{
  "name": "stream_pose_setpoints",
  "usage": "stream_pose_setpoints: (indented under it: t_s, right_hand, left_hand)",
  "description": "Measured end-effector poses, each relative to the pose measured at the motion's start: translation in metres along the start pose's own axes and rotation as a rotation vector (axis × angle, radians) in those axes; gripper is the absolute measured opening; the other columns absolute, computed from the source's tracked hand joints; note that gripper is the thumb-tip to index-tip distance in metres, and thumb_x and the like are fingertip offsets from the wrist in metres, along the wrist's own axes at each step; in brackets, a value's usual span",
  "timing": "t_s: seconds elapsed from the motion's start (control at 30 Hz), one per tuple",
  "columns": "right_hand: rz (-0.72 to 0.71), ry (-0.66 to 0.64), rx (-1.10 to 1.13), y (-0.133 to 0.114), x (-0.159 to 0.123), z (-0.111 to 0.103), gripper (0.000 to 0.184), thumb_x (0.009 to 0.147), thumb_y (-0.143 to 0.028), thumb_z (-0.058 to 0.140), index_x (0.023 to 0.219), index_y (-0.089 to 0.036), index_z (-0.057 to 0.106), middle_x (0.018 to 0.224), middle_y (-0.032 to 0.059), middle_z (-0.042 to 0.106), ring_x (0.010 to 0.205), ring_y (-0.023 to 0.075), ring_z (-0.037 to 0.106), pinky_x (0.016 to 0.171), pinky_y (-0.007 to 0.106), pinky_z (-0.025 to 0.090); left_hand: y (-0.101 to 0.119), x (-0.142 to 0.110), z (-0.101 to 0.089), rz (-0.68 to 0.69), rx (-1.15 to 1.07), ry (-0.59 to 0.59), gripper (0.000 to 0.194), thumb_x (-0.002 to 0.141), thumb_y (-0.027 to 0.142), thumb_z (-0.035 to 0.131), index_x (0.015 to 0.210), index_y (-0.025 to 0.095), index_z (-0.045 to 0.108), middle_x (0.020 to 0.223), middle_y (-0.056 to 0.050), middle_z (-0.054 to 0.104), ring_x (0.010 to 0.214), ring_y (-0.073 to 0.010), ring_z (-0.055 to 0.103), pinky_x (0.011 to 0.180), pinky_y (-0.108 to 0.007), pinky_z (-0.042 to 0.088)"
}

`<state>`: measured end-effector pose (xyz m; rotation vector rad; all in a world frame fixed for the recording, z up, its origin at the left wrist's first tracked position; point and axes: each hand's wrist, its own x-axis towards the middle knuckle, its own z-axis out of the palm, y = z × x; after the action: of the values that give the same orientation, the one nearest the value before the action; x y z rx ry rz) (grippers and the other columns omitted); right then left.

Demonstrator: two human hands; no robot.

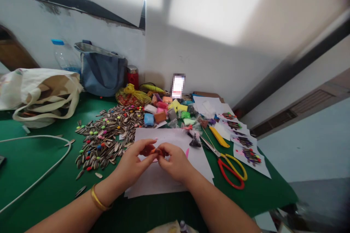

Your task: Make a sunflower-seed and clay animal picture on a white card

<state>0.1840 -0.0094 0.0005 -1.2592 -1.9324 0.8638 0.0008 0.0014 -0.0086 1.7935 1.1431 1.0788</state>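
Observation:
My left hand (pixel 135 162) and my right hand (pixel 175 162) meet over a stack of white paper (pixel 169 142) on the green table (pixel 41 174). Both pinch a small orange-red lump of clay (pixel 156 150) between their fingertips. A gold bangle (pixel 98 199) circles my left wrist. A big heap of sunflower seeds (pixel 109 134), dotted with little coloured clay balls, lies just left of my hands.
Packets of coloured clay (pixel 164 111) sit behind the paper. Red-and-yellow scissors (pixel 229 165) and a yellow knife (pixel 219 137) lie at right, beside several seed-picture cards (pixel 244 142). A cream tote bag (pixel 41 93), a blue bag (pixel 102 71) and a white cable (pixel 41 176) occupy the left.

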Motion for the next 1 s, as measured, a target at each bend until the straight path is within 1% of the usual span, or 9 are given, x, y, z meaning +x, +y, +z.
stream_pose_setpoints:
  t_s: [0.13,0.23,0.33,0.43,0.5,0.67,0.8,0.9,1.0]
  right_hand:
    - [-0.048,0.053,-0.004,0.003,0.001,0.0,0.011,0.08,-0.014,0.061,0.087,-0.021,0.067,0.083,-0.0003,0.066,0.078,0.0148,0.059,0.074,0.026,0.045]
    - [-0.033,0.098,0.067,0.005,0.0,-0.001,0.015,0.082,-0.02,0.065,0.096,-0.021,0.067,0.091,0.0019,0.068,0.082,0.0155,0.061,0.076,0.027,0.047]
    - [-0.049,0.114,0.057,0.007,0.001,-0.002,0.011,0.085,-0.021,0.063,0.094,-0.021,0.068,0.087,0.0018,0.067,0.08,0.0156,0.06,0.075,0.028,0.047]
    - [-0.085,0.14,0.034,0.007,0.002,-0.002,0.012,0.084,-0.017,0.062,0.093,-0.021,0.069,0.086,0.0016,0.068,0.08,0.0156,0.06,0.076,0.029,0.046]
    - [-0.1,0.155,0.031,0.005,0.002,-0.003,0.012,0.082,-0.016,0.063,0.092,-0.021,0.068,0.085,0.0015,0.067,0.08,0.0157,0.06,0.077,0.029,0.047]
    - [-0.118,0.098,0.164,0.003,0.0,-0.006,0.015,0.091,-0.027,0.056,0.099,-0.021,0.068,0.092,0.0036,0.068,0.085,0.0168,0.062,0.078,0.029,0.048]
    - [-0.089,0.056,0.229,0.008,0.0,-0.007,0.036,0.102,-0.037,0.038,0.096,-0.019,0.069,0.089,0.0046,0.068,0.084,0.0166,0.063,0.078,0.028,0.049]
    - [-0.064,0.009,0.206,0.011,0.001,-0.007,0.039,0.102,-0.042,0.039,0.094,-0.019,0.069,0.085,0.0044,0.068,0.082,0.0167,0.063,0.076,0.028,0.049]
    - [-0.047,-0.013,0.204,0.012,0.001,-0.007,0.03,0.097,-0.043,0.051,0.099,-0.02,0.069,0.089,0.0037,0.069,0.085,0.0173,0.063,0.077,0.028,0.048]
  left_hand:
    - [0.004,0.001,-0.005,0.094,0.128,-0.057,0.017,0.086,0.03,0.065,0.099,0.025,0.074,0.09,-0.004,0.072,0.084,-0.018,0.067,0.076,-0.029,0.054]
    - [0.004,0.002,-0.003,-0.028,0.001,-0.007,0.016,0.084,0.035,0.067,0.088,0.021,0.073,0.081,-0.003,0.072,0.074,-0.018,0.068,0.067,-0.028,0.055]
    - [0.001,0.001,0.001,-0.092,-0.131,-0.029,0.021,0.083,0.037,0.067,0.095,0.019,0.071,0.083,-0.004,0.073,0.073,-0.019,0.07,0.064,-0.029,0.057]
    - [0.0,-0.001,0.001,0.031,0.011,-0.029,0.026,0.084,0.032,0.068,0.109,0.024,0.071,0.1,-0.005,0.072,0.09,-0.0205,0.068,0.079,-0.032,0.057]
    - [0.001,-0.001,-0.001,0.121,0.123,-0.031,0.024,0.087,0.03,0.065,0.11,0.028,0.073,0.1,-0.005,0.07,0.094,-0.0199,0.066,0.083,-0.032,0.054]
    - [0.004,0.0,-0.004,0.102,0.117,0.024,0.015,0.089,0.032,0.063,0.094,0.023,0.073,0.085,-0.003,0.072,0.079,-0.0174,0.066,0.072,-0.028,0.054]
    - [0.004,-0.001,0.0,0.071,0.074,0.033,0.01,0.086,0.028,0.064,0.091,0.021,0.069,0.083,-0.002,0.071,0.075,-0.016,0.066,0.069,-0.027,0.054]
    - [0.002,-0.002,0.002,0.068,0.054,0.029,0.006,0.085,0.025,0.065,0.089,0.022,0.068,0.083,-0.001,0.069,0.076,-0.0153,0.065,0.071,-0.027,0.055]
    - [0.001,-0.002,0.005,-0.018,-0.066,0.025,0.011,0.084,0.028,0.066,0.093,0.021,0.066,0.085,-0.001,0.069,0.076,-0.0162,0.067,0.069,-0.028,0.057]
